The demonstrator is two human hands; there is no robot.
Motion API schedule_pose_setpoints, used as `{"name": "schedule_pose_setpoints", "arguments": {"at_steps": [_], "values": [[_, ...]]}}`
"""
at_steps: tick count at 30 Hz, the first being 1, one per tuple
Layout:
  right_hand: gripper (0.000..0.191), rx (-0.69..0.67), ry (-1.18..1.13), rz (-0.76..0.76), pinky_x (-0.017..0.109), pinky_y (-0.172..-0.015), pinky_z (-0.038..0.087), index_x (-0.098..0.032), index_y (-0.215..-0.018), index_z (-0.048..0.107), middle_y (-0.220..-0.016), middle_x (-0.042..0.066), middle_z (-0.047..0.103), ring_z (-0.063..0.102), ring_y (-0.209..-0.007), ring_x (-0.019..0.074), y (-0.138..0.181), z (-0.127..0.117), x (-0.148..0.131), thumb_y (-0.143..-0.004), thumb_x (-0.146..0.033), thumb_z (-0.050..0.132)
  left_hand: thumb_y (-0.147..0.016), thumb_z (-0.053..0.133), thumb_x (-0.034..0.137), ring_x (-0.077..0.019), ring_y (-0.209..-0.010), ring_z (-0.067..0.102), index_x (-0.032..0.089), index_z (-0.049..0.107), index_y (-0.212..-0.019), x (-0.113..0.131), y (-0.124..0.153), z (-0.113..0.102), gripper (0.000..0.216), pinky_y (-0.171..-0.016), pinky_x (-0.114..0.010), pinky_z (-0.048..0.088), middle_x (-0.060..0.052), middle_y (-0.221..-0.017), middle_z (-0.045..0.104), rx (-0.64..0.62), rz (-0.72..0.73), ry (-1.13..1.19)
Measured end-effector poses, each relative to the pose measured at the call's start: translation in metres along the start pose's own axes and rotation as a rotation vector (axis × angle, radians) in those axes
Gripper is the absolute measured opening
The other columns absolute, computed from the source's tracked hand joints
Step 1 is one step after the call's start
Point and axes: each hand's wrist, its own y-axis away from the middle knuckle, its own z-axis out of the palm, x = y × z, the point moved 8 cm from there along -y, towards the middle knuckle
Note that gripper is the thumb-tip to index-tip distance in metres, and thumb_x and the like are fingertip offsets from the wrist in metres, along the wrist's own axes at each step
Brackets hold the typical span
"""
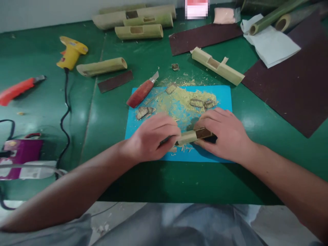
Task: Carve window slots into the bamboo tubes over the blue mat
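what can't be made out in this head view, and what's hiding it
All in the head view:
- Dark item: mostly covered by the left hand, so its kind is unclear.
- Bamboo piece: right end hidden by the right hand.
- Pink-and-white patch: blurred into blocks, meets the top edge.
- Purple box: cut by the left edge.

From here I can't make out the dark strip point(166, 139) in the left hand point(156, 136); curled fingers cover most of it. The right hand point(221, 131) hides one end of the bamboo piece point(187, 137). The red-handled cutter point(17, 90) and purple box point(29, 149) run out of sight leftward, the green bamboo tube point(279, 15) at the top. A pink-and-white thing point(196, 10) is blurred into blocks.
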Motion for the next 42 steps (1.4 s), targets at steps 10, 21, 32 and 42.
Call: {"name": "schedule_pose_setpoints", "arguments": {"at_steps": [10, 21, 32, 42], "values": [[0.020, -0.006, -0.003, 0.000, 0.037, -0.074, 0.032, -0.023, -0.097, 0.070, -0.102, 0.005, 0.071, 0.057, -0.094, 0.0248, 0.000, 0.001, 0.000, -0.090, -0.042, 0.069, -0.098, 0.054, 0.014, -0.0175, -0.077, 0.064, 0.022, 0.062, -0.094, 0.006, 0.000, 0.005, 0.012, -0.076, -0.032, 0.050, -0.003, -0.087, 0.071, -0.044, 0.055, 0.055], [0.021, -0.005, 0.004, 0.010, 0.037, -0.075, 0.031, -0.022, -0.096, 0.070, -0.101, 0.005, 0.071, 0.056, -0.093, 0.0244, -0.001, 0.001, -0.001, -0.090, -0.043, 0.069, -0.099, 0.054, 0.015, -0.0167, -0.078, 0.066, 0.023, 0.065, -0.095, 0.001, -0.002, -0.001, 0.013, -0.077, -0.031, 0.051, -0.003, -0.089, 0.072, -0.009, -0.014, 0.057], [0.021, -0.004, -0.007, 0.018, 0.037, -0.075, 0.033, -0.022, -0.097, 0.070, -0.102, 0.006, 0.071, 0.057, -0.095, 0.0252, -0.001, 0.002, -0.001, -0.090, -0.042, 0.070, -0.098, 0.054, 0.014, -0.0175, -0.078, 0.065, 0.022, 0.062, -0.094, 0.007, -0.003, 0.003, 0.012, -0.075, -0.032, 0.050, -0.003, -0.088, 0.071, -0.022, 0.009, 0.034], [0.016, 0.010, -0.008, 0.026, 0.037, -0.075, 0.033, -0.024, -0.095, 0.069, -0.102, 0.005, 0.072, 0.057, -0.095, 0.0248, -0.001, 0.000, -0.001, -0.091, -0.039, 0.066, -0.100, 0.052, 0.017, -0.0172, -0.076, 0.064, 0.023, 0.061, -0.095, 0.013, -0.003, 0.006, 0.012, -0.072, -0.032, 0.051, -0.002, -0.085, 0.071, -0.019, 0.076, -0.001]]}}
